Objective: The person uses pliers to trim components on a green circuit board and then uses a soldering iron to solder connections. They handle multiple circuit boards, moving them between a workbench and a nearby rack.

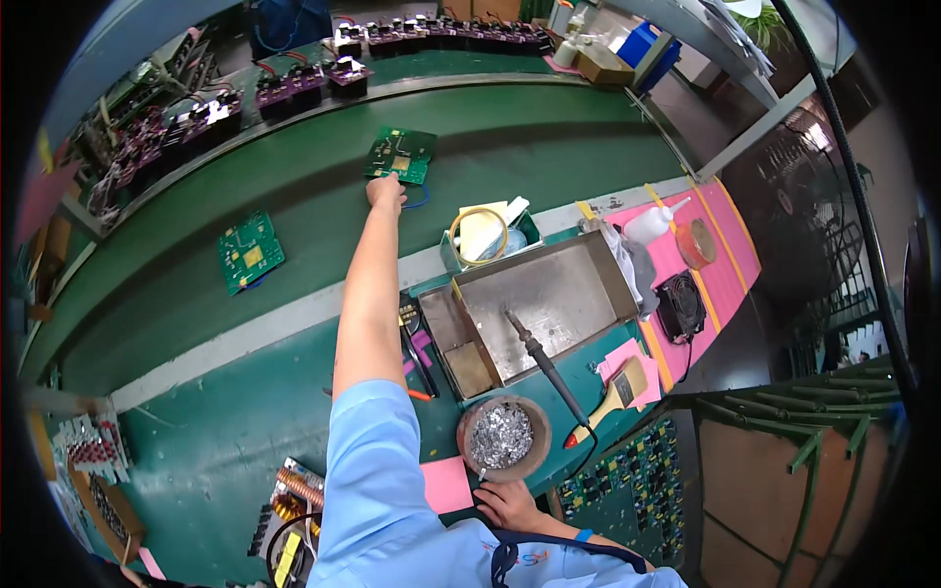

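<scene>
1. The left hand point(386, 191) reaches far over the belt point(323, 235), arm nearly straight; its grip looks clamped on the near edge of a green board point(404, 152).
2. That board is at the belt's middle stretch, with a blue wire point(419, 201) beside the fingers. Holding it by the edge probably spares the parts on its face.
3. A second board point(251, 255) lies untouched on the belt to the left, well apart from the first.
4. The right hand point(508, 505) is low, just beside the pot point(542, 441). I cannot tell whether its grip is apart or together, nor whether it holds anything; perhaps it steadies the body during the long reach.
5. The pot holds silvery bits point(502, 434); its walls presumably stop them scattering over the table point(216, 412).
6. The iron point(539, 355) leans across the rim of the metal tray point(564, 294), tip inward and handle toward the person, likely so that a hot tip stays off the table and the handle is easy to take.
7. The brush point(619, 392) lies on pink slips point(642, 377) near the iron, seemingly within the right hand's reach.
</scene>
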A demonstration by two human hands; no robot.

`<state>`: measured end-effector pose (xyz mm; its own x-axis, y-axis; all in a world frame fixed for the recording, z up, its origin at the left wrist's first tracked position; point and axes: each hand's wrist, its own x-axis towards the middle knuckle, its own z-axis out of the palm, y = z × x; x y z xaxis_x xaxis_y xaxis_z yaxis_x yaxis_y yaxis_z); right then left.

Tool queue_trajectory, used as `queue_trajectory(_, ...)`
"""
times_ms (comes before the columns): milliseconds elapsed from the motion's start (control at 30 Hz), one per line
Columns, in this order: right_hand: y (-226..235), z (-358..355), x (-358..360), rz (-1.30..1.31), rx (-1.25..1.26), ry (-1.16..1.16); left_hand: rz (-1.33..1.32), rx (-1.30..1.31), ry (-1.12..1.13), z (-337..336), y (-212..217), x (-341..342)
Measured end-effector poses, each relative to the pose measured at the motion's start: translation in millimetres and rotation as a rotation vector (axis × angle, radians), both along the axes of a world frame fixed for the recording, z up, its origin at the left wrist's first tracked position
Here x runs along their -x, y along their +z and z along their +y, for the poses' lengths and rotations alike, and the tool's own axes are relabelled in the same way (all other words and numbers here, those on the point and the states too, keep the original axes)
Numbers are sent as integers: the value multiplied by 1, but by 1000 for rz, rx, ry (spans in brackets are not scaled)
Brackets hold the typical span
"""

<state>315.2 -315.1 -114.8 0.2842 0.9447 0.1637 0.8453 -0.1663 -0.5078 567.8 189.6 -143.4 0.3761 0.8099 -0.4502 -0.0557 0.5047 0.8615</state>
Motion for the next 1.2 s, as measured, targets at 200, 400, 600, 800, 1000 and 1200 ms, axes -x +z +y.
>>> queue_trajectory(200, -5, -2, 0, -40, 7, -6, -167, 83, 110, 0, -5, -24)
queue_trajectory(400, 3, 0, 0, -58, 31, 3, -241, -64, -94, -1, 35, 28)
queue_trajectory(600, 5, 7, -2, -67, -34, 22, 2, -184, -637, 32, 115, 222)
queue_trajectory(800, 0, 7, -1, -81, -86, 34, 196, -49, -648, 10, 134, 442)
queue_trajectory(1000, -1, 5, -1, -85, -89, 55, 372, 183, -520, -41, 70, 562)
queue_trajectory(1200, -4, 3, -2, -102, -74, 39, 1246, -306, -484, -29, 93, 532)
